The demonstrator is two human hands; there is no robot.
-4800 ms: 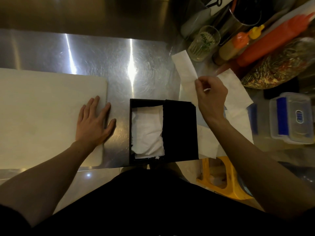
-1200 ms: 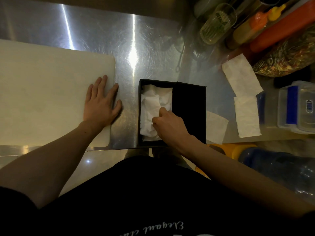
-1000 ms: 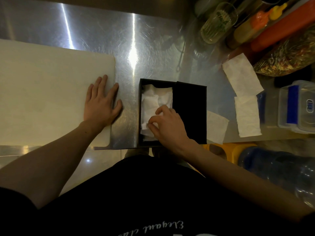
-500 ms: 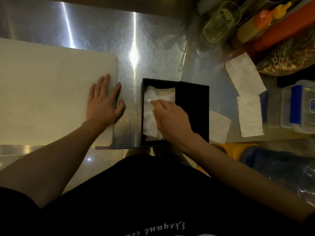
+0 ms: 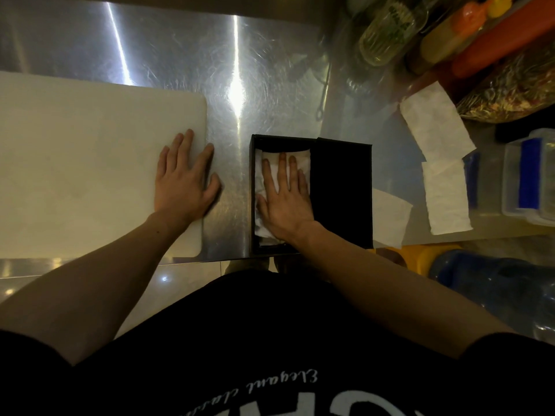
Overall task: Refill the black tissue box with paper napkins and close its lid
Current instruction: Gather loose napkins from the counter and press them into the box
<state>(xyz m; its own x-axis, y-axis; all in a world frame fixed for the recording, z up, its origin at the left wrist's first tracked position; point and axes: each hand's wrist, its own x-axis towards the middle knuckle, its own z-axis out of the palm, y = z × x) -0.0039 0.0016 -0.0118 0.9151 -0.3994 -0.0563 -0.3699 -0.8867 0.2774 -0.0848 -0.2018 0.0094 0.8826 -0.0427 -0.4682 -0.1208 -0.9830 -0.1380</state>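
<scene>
The black tissue box (image 5: pixel 253 193) stands at the front edge of the steel counter, its black lid (image 5: pixel 342 190) swung open to the right. White napkins (image 5: pixel 301 163) fill the open compartment. My right hand (image 5: pixel 283 196) lies flat inside the box, fingers straight, pressing the napkins down. My left hand (image 5: pixel 183 178) rests flat on the corner of the white cutting board (image 5: pixel 90 163), to the left of the box. Loose napkins lie on the counter to the right: one (image 5: pixel 435 124) far right, one (image 5: pixel 447 196) below it, one (image 5: pixel 389 217) partly under the lid.
Bottles, an orange sauce bottle (image 5: pixel 492 43), a glass jar (image 5: pixel 390 28) and a bag of dried food (image 5: pixel 510 88) crowd the back right. A clear plastic container with blue clips (image 5: pixel 531 181) sits at the right edge. A yellow stool (image 5: pixel 420 256) stands below the counter.
My right hand put a napkin into the box, then went from curled fingers to a flat palm pressing the napkins down. My left hand stayed on the cutting board.
</scene>
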